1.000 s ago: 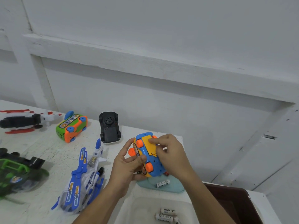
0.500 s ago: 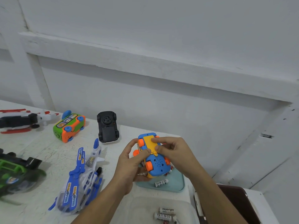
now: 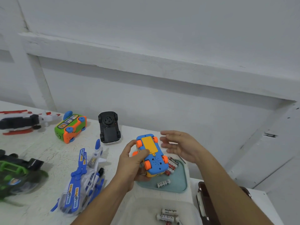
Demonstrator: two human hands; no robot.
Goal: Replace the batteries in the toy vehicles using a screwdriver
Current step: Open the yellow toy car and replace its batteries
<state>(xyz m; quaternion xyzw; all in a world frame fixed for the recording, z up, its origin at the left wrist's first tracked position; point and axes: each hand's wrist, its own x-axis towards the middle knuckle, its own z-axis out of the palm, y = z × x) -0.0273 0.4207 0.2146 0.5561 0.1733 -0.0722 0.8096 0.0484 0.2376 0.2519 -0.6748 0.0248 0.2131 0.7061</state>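
Gripping the blue plastic toy car with orange wheels (image 3: 156, 163) from its left side, the left hand (image 3: 129, 166) holds it belly-up above the near edge of the white table (image 3: 48, 151). The fingers curl round the body and the thumb lies across the lower edge of the yellow battery cover (image 3: 148, 143). The forearm comes up from the bottom of the view.

The right hand (image 3: 180, 146) hovers just right of the car, not touching it. Its fingers are loosely spread and blurred, with the palm turned toward the toy. Half a second ago those fingers were pressing on the yellow cover together with the left thumb; now they are off it, and only the left hand holds the car.

Under the car sits a shallow teal tray (image 3: 182, 184) holding a white battery (image 3: 163, 183) and several black-and-red batteries (image 3: 172, 163). Nearer, a clear plastic tub (image 3: 146, 207) holds more white batteries (image 3: 168, 215).

Further left on the table lie a blue-and-white toy plane (image 3: 86, 181), an upturned black toy car (image 3: 109, 127), a green-and-orange toy bus (image 3: 70, 125), a green-and-black toy (image 3: 14, 172) and a white, black and red toy helicopter (image 3: 21, 122).
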